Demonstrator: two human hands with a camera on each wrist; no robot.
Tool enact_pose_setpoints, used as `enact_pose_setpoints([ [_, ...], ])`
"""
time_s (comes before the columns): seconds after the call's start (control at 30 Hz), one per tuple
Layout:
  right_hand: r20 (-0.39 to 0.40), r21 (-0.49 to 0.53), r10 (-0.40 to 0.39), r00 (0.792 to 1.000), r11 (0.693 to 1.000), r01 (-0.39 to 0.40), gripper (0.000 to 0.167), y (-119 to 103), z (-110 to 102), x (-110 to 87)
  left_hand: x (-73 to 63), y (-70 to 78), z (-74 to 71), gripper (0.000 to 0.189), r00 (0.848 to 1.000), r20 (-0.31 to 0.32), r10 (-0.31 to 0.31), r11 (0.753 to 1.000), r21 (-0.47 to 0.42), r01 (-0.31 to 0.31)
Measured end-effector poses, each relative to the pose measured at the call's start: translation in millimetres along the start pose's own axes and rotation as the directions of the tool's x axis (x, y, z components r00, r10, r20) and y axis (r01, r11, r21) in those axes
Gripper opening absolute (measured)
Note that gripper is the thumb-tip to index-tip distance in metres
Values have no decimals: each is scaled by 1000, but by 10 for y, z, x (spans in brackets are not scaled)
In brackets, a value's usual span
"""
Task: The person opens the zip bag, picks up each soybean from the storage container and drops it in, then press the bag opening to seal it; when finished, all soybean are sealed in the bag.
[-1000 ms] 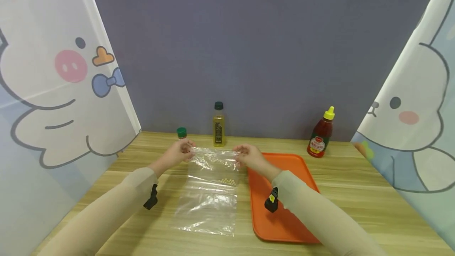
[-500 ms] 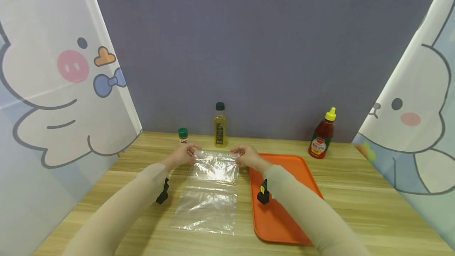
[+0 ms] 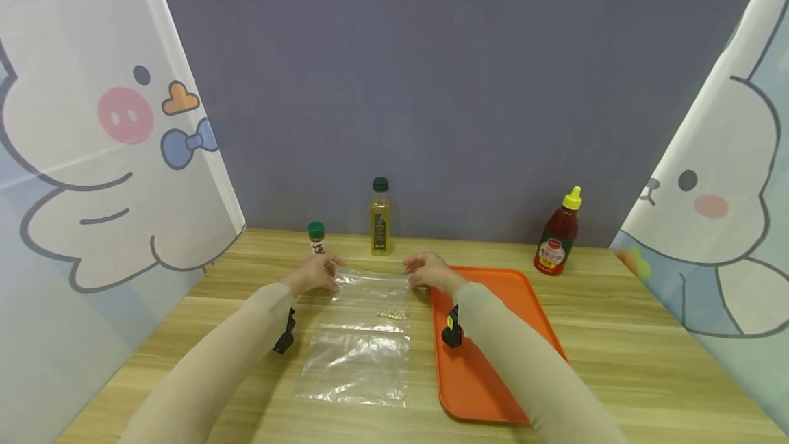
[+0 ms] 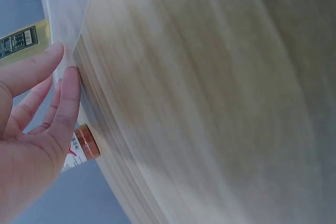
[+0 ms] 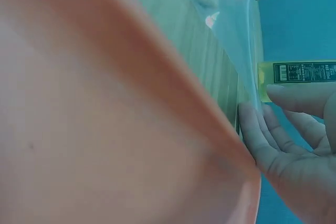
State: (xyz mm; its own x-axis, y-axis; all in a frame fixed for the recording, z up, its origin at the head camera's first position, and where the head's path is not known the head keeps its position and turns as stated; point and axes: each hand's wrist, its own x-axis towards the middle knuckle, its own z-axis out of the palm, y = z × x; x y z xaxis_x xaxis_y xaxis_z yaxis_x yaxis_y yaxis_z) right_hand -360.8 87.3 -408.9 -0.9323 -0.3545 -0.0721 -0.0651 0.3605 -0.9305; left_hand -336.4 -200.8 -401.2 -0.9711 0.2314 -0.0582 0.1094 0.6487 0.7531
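Note:
A clear zip-top plastic bag (image 3: 360,362) lies flat on the wooden table, its mouth toward the back. Inside it, near the right side, is a small cluster of pale round balls (image 3: 392,314), also visible through the film in the right wrist view. My left hand (image 3: 317,273) is at the bag's upper left corner, thumb and fingers parted around the film's edge (image 4: 79,35). At the upper right corner, my right hand (image 3: 431,270) has its thumb apart from its loosely bent fingers (image 5: 252,129), which are right at the film.
An orange tray (image 3: 481,389) lies under the right forearm, beside the bag. Behind the hands stand a green-capped shaker jar (image 3: 317,238) and a yellow oil bottle (image 3: 380,228). A red sauce bottle (image 3: 557,238) with a yellow cap stands at the back right, before the grey wall (image 3: 456,88).
The bag's mouth, earlier held up between both hands, has come down flat to the table. Both hands have lowered slightly and their fingers have loosened from the corners.

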Motion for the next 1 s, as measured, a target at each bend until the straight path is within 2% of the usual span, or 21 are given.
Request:
enact_pose_setpoints([
  [0.1, 0, -24, -12, 1000, 1000, 12, 42, -17, -44, -10, -13, 22, -35, 54, 1000, -11, -7, 1000, -11, 6],
  [0.2, -10, -67, -11, 1000, 998, 10, 41, -87, -138, -36, -3, 11, -105, 50, 999, -12, 30, 1000, -4, -30],
  [0.27, -17, -90, -30, 999, 996, 28, 41, -132, -218, -50, 48, -72, -178, 44, 994, 2, 111, 994, 12, -111],
  [0.37, -43, -129, -60, 997, 990, 54, 38, -207, -380, -110, 43, -43, -276, 39, 985, 19, 172, 984, 50, -173],
  [0.43, -54, -165, -86, 995, 983, 76, 36, -257, -511, -164, 30, 31, -320, 39, 982, 22, 190, 980, 64, -191],
  [0.5, -69, -218, -111, 991, 972, 94, 34, -306, -643, -233, -42, 204, -340, 40, 989, 8, 147, 985, 92, -147],
  [0.57, -71, -297, -163, 984, 945, 135, 34, -351, -761, -312, -89, 322, -347, 43, 990, -3, 138, 983, 126, -137],
  [0.63, -64, -366, -216, 974, 913, 179, 37, -392, -861, -414, -143, 438, -334, 49, 991, -10, 136, 970, 206, -131],
  [0.73, -46, -448, -267, 963, 867, 219, 44, -425, -983, -596, -214, 556, -277, 57, 984, -4, 178, 921, 354, -165],
  [0.8, -28, -464, -276, 961, 855, 232, 50, -426, -1050, -726, -260, 600, -210, 61, 975, -5, 223, 875, 442, -198],
  [0.9, -4, -497, -291, 957, 831, 251, 56, -410, -1136, -912, -346, 652, -103, 65, 951, -3, 310, 805, 533, -261],
  [1.0, 17, -563, -331, 944, 777, 282, 61, -369, -1205, -1087, -442, 676, 3, 68, 917, 26, 398, 708, 627, -325],
])
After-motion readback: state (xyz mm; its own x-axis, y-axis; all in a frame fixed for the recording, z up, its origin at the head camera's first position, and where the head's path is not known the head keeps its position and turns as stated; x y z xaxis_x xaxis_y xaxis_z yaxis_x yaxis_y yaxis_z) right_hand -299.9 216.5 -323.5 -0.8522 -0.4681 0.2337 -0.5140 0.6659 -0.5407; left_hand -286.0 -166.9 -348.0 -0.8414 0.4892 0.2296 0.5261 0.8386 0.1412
